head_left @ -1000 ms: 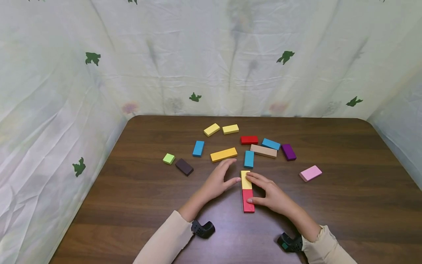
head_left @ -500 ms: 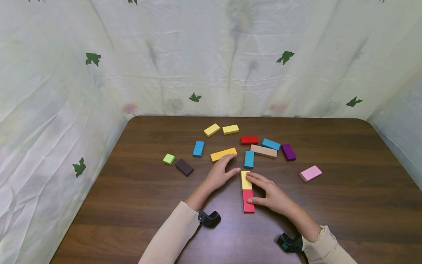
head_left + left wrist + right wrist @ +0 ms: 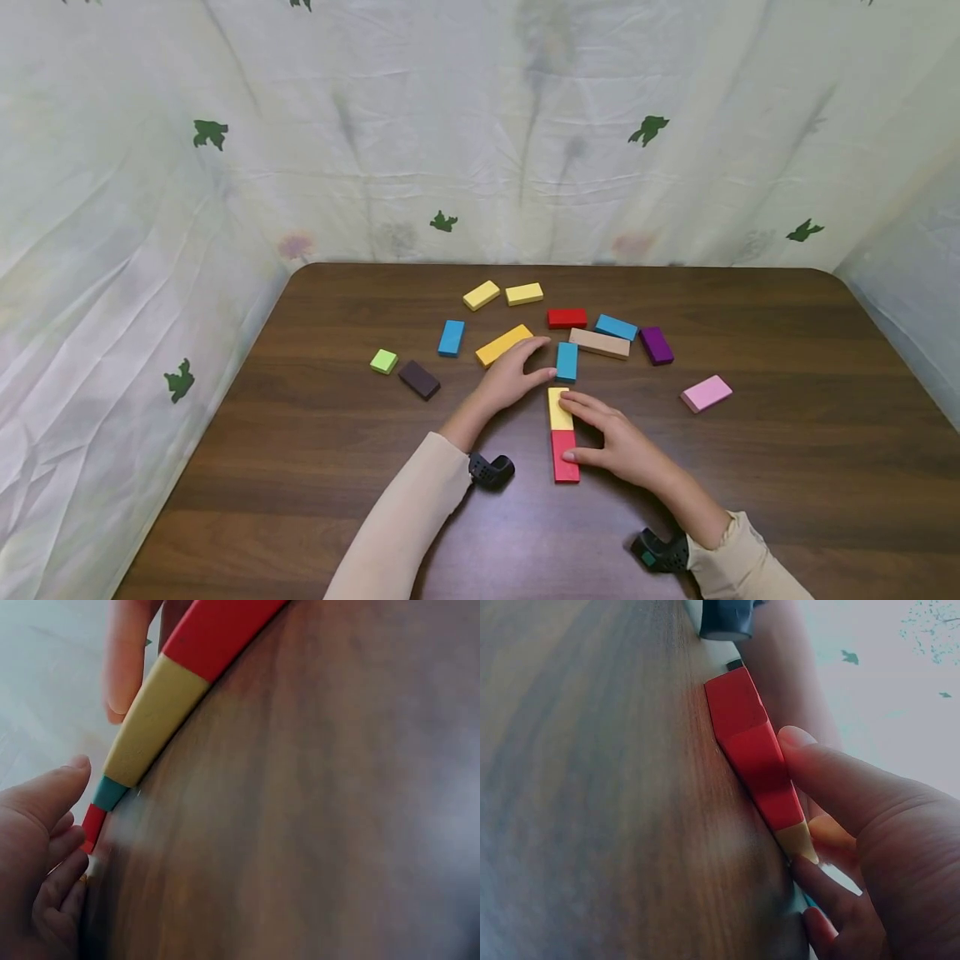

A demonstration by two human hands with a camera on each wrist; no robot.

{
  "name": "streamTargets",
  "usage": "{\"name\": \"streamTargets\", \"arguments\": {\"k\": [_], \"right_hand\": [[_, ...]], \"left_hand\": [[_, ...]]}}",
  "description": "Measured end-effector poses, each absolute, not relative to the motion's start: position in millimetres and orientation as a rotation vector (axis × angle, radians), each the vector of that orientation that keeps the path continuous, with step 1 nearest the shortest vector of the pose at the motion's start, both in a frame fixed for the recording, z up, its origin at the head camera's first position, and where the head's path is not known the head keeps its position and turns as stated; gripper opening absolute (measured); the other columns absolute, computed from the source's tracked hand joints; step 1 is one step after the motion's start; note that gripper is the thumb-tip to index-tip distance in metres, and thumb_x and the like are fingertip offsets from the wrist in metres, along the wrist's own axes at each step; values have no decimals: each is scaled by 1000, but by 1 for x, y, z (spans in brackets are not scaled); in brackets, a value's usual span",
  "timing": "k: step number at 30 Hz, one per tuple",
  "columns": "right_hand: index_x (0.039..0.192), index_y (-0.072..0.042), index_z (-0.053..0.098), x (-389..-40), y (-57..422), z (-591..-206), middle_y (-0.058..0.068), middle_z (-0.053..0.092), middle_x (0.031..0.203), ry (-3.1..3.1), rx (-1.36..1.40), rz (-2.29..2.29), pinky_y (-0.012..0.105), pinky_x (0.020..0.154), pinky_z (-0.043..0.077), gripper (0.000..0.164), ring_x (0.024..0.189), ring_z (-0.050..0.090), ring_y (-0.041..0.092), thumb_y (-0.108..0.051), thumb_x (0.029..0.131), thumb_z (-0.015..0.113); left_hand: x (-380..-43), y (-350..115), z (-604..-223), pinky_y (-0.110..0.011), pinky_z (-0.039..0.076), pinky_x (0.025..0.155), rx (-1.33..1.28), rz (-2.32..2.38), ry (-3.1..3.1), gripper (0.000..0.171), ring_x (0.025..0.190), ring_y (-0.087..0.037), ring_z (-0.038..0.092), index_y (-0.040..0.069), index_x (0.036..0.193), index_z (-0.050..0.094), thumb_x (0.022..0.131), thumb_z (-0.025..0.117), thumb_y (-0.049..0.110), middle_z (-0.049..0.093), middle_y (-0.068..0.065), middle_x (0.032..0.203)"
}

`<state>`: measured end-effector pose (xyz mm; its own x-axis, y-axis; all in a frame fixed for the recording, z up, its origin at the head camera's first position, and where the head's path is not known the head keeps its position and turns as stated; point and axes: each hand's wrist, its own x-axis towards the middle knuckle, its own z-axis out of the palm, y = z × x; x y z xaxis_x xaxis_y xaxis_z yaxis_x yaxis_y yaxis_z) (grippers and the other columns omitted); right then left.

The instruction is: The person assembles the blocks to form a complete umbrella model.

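Dark block (image 3: pixel 419 380) is lying left of the left hand (image 3: pixel 512 377), which is forming a wide gap, gripping nothing. Orange block (image 3: pixel 498 347) is lying at its fingertips, blue block (image 3: pixel 567 362) by its thumb. Yellow block (image 3: pixel 558 418), red block (image 3: pixel 566 472) are lying end to end beside the right hand (image 3: pixel 621 442), which is resting wide across both, probably keeping the 2 aligned.
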<state>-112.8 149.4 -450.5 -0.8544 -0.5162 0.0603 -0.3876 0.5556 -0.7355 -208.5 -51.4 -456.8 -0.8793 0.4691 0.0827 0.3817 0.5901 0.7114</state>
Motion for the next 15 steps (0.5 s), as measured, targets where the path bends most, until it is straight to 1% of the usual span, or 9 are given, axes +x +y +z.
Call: {"name": "streamTargets", "arguments": {"k": [8, 15], "right_hand": [[135, -12, 43, -113, 149, -452, 6, 35, 139, 2631, -779, -1194, 55, 95, 27, 71, 125, 33, 29, -41, 75, 70], [135, -12, 43, -113, 149, -452, 6, 35, 139, 2624, -781, -1200, 55, 95, 27, 71, 125, 32, 29, -43, 76, 69]], "left_hand": [[-218, -45, -455, -32, 26, 102, 745, 1140, 2657, 60, 125, -16, 34, 12, 135, 41, 84, 61, 37, 41, -3, 135], [-221, -42, -453, -32, 26, 102, 826, 1096, 2635, 58, 125, -17, 34, 11, 135, 42, 85, 62, 32, 41, -4, 135]]}}
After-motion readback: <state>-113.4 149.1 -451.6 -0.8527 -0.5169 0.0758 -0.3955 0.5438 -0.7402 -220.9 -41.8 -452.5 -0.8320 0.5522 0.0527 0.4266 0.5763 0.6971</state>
